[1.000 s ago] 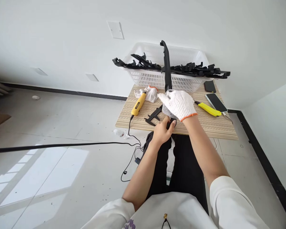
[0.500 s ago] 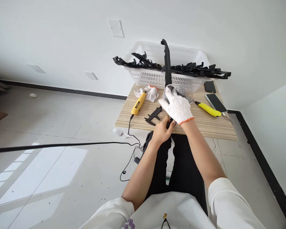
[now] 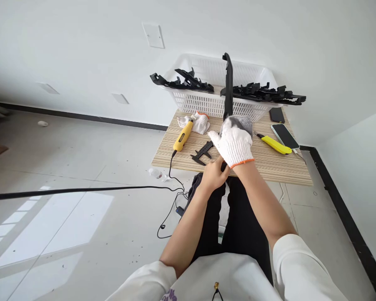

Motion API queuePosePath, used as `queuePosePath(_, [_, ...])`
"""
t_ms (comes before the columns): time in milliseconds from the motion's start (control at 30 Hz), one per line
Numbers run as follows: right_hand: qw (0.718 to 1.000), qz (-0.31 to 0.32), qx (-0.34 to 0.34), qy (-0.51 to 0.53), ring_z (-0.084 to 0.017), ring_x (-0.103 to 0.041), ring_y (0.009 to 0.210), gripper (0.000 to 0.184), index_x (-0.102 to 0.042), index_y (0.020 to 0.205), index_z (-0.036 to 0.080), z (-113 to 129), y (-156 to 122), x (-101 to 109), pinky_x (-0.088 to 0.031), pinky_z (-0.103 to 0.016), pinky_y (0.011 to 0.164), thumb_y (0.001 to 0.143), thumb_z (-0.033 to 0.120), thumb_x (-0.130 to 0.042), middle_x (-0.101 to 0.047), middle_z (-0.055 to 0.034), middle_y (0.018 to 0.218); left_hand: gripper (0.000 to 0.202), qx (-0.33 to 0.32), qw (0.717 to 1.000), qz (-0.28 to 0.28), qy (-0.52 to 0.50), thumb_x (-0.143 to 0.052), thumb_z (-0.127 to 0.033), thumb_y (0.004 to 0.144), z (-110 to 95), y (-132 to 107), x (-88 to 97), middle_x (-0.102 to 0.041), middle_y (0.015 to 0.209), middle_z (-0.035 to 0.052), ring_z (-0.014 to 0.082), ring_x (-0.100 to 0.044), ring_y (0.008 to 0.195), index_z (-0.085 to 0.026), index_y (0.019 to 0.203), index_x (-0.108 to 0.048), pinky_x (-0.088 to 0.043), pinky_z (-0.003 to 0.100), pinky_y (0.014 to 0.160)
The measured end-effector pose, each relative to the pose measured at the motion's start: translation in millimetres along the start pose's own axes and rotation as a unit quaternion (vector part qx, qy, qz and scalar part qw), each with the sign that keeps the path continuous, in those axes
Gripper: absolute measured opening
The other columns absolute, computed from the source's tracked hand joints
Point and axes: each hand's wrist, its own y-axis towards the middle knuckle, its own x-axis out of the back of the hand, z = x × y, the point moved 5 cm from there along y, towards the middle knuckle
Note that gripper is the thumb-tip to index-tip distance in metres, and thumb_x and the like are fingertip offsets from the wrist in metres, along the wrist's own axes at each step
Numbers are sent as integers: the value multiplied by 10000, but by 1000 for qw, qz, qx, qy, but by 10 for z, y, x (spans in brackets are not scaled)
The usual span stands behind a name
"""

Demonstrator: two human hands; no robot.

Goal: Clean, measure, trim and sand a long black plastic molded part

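"Plain pale wall [image 3: 90, 50] beyond the hands, and a small wood-grain table [image 3: 167, 156] under them. What's the left hand [image 3: 214, 173] doing?"

"It's bare, and its fingers are closed round the near end of a long black strip [image 3: 229, 85]. That strip runs away from it, under the other hand, and up over the front of the white basket [image 3: 207, 100]."

"And the right hand [image 3: 234, 144]?"

"Just beyond the left, in a white knit glove with an orange cuff. It's grasping a grey cloth [image 3: 246, 124] on the strip. I can't tell how the fingers sit underneath."

"Anything left of them?"

"Black calipers [image 3: 202, 152] near the left hand, then a yellow corded tool [image 3: 182, 136] farther out, its tip against a crumpled spare glove [image 3: 202, 124]."

"And right?"

"A yellow utility knife [image 3: 275, 144] to the right of the gloved hand, a phone [image 3: 284, 136] just past it, a second phone [image 3: 276, 115] farther off. Straight ahead of both hands, more black parts [image 3: 266, 93] lie across the basket."
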Motion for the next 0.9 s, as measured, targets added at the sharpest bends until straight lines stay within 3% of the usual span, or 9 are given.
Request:
queuePosePath(67, [1000, 22, -17, 0, -321, -691, 774, 731, -616, 1283, -18, 26, -58, 19, -509, -395, 630, 986, 587, -335, -695, -250, 895, 149, 5, 1000, 11, 9, -548, -333, 861, 35, 8, -18, -649, 670, 54, 279, -663, 677, -193, 809, -555, -323, 296, 562])
queuePosePath(133, [1000, 27, -14, -1, -326, -689, 770, 733, -623, 1263, -34, 47, -68, 13, -508, -396, 621, 980, 586, -352, -690, -255, 887, 171, 6, 1000, 11, -3, -546, -341, 858, 49, 13, -17, -637, 657, 60, 285, -660, 680, -191, 776, -538, -316, 297, 559])
queuePosePath(200, [1000, 10, -7, -6, -329, -691, 835, 770, -498, 1412, -31, 42, -27, -24, -516, -400, 647, 973, 589, -374, -667, -309, 1092, 167, 0, 1000, -2, -21, -527, -344, 869, 33, 13, 3, -660, 700, 60, 278, -657, 696, -186, 829, -558, -345, 298, 586])
queuePosePath(267, [1000, -9, 8, -19, -329, -686, 911, 789, -330, 1537, 14, 34, 27, -71, -522, -405, 678, 980, 570, -380, -534, -352, 1358, 172, -8, 999, -15, -35, -503, -334, 886, 5, 7, 22, -697, 781, 58, 266, -660, 731, -186, 922, -583, -385, 299, 628])
queuePosePath(333, [1000, -10, 10, -28, -329, -683, 939, 776, -275, 1566, 42, 34, 48, -99, -521, -405, 680, 987, 546, -385, -442, -354, 1456, 172, -11, 999, -16, -26, -501, -317, 885, -7, 2, 23, -710, 816, 60, 260, -661, 739, -188, 952, -591, -394, 301, 640])
queuePosePath(500, [999, 18, -43, -9, -343, -694, 847, 788, -480, 1395, -79, 47, -29, -44, -516, -407, 649, 988, 582, -353, -679, -293, 981, 155, 3, 1000, 12, 9, -577, -329, 831, 59, 7, -20, -645, 659, 61, 258, -630, 647, -185, 777, -563, -342, 295, 561])
queuePosePath(567, [999, 12, -34, -5, -344, -694, 862, 805, -476, 1401, -74, 55, -26, -38, -523, -413, 667, 985, 601, -343, -678, -303, 1018, 155, -6, 1000, 3, -9, -564, -332, 847, 68, 9, -10, -647, 666, 50, 246, -625, 647, -182, 814, -582, -364, 293, 574])
queuePosePath(700, [1000, -3, -8, -15, -338, -686, 965, 805, -301, 1549, 11, 49, 17, -69, -535, -413, 717, 983, 577, -390, -484, -356, 1421, 200, -25, 999, -18, -24, -507, -339, 895, 50, 2, 17, -688, 757, 49, 239, -641, 691, -178, 952, -612, -401, 297, 618])
queuePosePath(900, [998, 33, -43, 7, -349, -701, 877, 881, -385, 1470, -95, 9, -30, -48, -533, -416, 683, 973, 632, -364, -686, -306, 1044, 131, -9, 1000, -1, -23, -574, -310, 840, 58, 11, 5, -673, 696, 55, 261, -648, 675, -182, 822, -586, -396, 300, 588])
